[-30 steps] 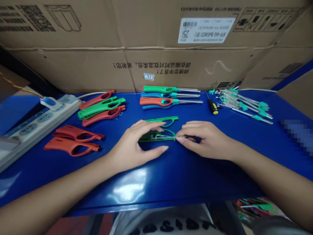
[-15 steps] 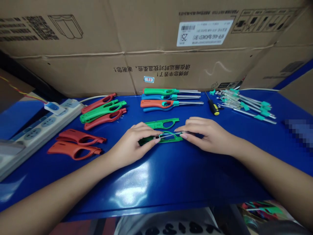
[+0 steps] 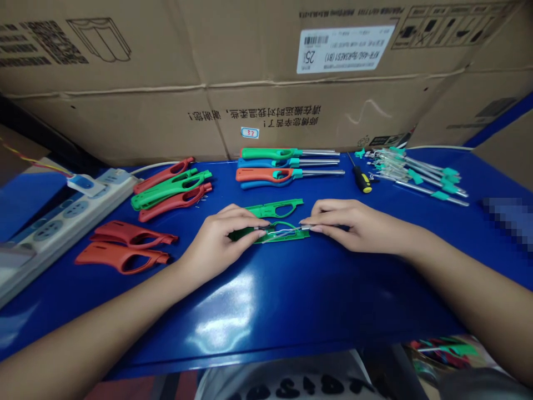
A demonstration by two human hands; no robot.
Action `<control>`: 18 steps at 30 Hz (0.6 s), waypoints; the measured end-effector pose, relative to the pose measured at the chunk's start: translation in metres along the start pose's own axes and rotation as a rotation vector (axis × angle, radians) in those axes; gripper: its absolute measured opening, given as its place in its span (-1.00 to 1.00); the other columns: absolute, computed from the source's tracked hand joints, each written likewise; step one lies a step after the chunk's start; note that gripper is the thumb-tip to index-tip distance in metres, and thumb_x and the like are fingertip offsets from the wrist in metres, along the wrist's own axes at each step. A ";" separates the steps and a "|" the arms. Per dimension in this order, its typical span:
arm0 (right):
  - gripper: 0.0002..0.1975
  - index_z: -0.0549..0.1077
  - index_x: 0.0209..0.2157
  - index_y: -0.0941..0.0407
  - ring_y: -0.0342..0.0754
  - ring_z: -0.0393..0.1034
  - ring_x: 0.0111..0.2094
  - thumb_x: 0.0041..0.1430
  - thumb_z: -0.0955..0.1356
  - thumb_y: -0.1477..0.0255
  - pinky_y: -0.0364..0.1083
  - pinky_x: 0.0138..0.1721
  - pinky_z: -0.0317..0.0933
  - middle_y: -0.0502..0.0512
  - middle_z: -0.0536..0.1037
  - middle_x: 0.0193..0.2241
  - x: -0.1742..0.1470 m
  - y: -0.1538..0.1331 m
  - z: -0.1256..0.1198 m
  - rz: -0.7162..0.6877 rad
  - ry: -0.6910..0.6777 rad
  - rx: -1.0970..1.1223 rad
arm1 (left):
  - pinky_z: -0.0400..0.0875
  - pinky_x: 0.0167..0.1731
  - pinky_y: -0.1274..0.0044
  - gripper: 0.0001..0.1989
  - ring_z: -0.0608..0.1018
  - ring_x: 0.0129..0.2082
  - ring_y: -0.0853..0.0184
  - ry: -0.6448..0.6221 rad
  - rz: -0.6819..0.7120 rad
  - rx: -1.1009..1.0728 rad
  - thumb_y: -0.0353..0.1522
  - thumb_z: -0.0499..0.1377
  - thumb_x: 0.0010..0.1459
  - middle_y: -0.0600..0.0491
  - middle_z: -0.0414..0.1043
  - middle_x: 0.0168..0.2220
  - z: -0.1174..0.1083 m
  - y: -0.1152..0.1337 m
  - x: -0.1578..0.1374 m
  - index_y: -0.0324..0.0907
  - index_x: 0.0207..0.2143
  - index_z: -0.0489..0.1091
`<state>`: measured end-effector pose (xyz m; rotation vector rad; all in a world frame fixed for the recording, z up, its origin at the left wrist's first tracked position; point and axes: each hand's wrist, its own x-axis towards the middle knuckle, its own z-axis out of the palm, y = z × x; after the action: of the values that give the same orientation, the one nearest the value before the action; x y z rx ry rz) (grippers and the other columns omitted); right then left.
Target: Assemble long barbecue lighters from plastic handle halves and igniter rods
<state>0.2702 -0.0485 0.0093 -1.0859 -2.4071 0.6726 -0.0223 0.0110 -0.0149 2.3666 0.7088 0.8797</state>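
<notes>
My left hand [image 3: 222,236] is closed, thumb and fingers pinching a small dark-ended inner part of a lighter. Thin pale wires [image 3: 281,231] run from it toward my right hand [image 3: 353,225], which pinches the end of a slim metal tube [image 3: 306,227]. Both hands hold these over a green lighter shell half [image 3: 293,236] lying on the blue table; its left end is hidden by my left fingers. Just behind lies a second green shell half [image 3: 277,209]. Whether the inner parts touch the shell, I cannot tell.
Long-nosed lighters [image 3: 266,176] lie at the back, beside a screwdriver [image 3: 361,176] and a pile of metal lighter tubes [image 3: 433,180]. Red and green shells [image 3: 172,189] and orange-red shells [image 3: 120,255] lie left, near a power strip [image 3: 62,222]. A cardboard box [image 3: 158,122] stands behind.
My left hand has shifted slightly left, the right stays near the shell's right end. More of the pale wires and the shell's inside now show between them. The view has shifted slightly.
</notes>
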 end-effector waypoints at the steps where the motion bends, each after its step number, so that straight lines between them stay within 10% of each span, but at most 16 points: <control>1: -0.71 0.57 -0.02 0.15 -0.12 0.41 -0.24 0.42 0.25 0.39 -0.12 -0.17 0.29 0.14 0.49 -0.23 0.000 0.001 0.001 0.001 0.001 0.000 | 0.49 -0.16 0.45 -0.82 0.57 -0.22 0.28 0.001 0.005 0.002 -0.40 0.31 0.21 0.00 0.62 -0.23 0.000 0.000 0.000 -0.14 -0.12 0.61; 18: -0.75 0.62 -0.08 0.15 -0.08 0.45 -0.25 0.36 0.33 0.40 -0.10 -0.18 0.29 0.14 0.55 -0.24 0.000 0.012 0.008 -0.010 -0.009 -0.120 | 0.50 -0.25 0.56 -0.84 0.62 -0.30 0.36 -0.008 0.006 0.025 -0.45 0.31 0.21 0.02 0.61 -0.27 0.005 0.002 -0.001 -0.17 -0.14 0.62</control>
<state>0.2725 -0.0434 -0.0036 -1.1194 -2.4863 0.5372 -0.0187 0.0072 -0.0172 2.3941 0.7134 0.8679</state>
